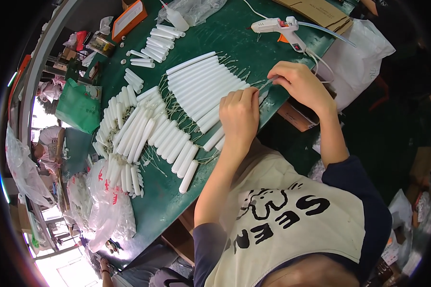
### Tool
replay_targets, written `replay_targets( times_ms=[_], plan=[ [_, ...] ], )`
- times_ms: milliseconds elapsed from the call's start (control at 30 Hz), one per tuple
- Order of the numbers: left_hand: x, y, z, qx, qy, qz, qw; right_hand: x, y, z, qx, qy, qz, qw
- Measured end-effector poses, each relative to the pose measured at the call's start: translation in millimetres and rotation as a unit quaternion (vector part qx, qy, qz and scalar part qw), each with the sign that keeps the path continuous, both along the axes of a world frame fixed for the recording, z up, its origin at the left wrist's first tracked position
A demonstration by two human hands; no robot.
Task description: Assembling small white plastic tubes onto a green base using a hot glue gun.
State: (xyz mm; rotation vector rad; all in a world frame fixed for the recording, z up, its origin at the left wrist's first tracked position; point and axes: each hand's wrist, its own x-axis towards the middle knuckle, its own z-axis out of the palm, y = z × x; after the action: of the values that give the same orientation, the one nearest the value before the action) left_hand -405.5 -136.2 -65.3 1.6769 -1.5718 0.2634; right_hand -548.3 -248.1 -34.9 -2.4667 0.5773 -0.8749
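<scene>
On the green table, a row of white tubes [196,86] with thin wire ends lies to the left of my hands. My left hand [239,115] is closed over the ends of the nearest tubes, and its fingers hide what they hold. Beside it, my right hand [299,85] pinches a thin, wire-like piece [270,81] that runs toward the left fingertips. A white tube [213,139] shows just left of my left wrist. More wired tubes [175,143] lie in a second row nearer me, next to a heaped pile of tubes [134,129].
A white glue gun [275,26] with an orange trigger lies at the far right, its cable [321,67] hanging off the edge. Short white tubes [160,43], a squeeze bottle [177,19] and an orange box [129,21] stand far left. Plastic bags [107,210] sit at left.
</scene>
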Motion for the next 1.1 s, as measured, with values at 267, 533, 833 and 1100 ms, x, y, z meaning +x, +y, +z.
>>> replay_targets(
  times_ms=[267, 533, 833, 1100],
  plan=[
    [0.2, 0.3, -0.8, 0.007, -0.001, -0.004, 1.000, 0.4, 3.0, -1.0, 0.037, 0.006, 0.030, 0.999],
    [2.1, 3.1, 1.4, 0.016, -0.005, -0.010, 1.000, 3.0, 3.3, -3.8, 0.031, 0.022, 0.034, 0.999],
    [8.3, 18.2, 20.0, 0.160, -0.117, 0.041, 0.979, 1.0, -6.5, -15.8, 0.036, 0.060, 0.025, 0.997],
    [7.1, 12.7, 18.5, 0.135, -0.127, 0.035, 0.982, -0.1, -4.2, -10.8, 0.041, 0.025, 0.046, 0.998]
  ],
)
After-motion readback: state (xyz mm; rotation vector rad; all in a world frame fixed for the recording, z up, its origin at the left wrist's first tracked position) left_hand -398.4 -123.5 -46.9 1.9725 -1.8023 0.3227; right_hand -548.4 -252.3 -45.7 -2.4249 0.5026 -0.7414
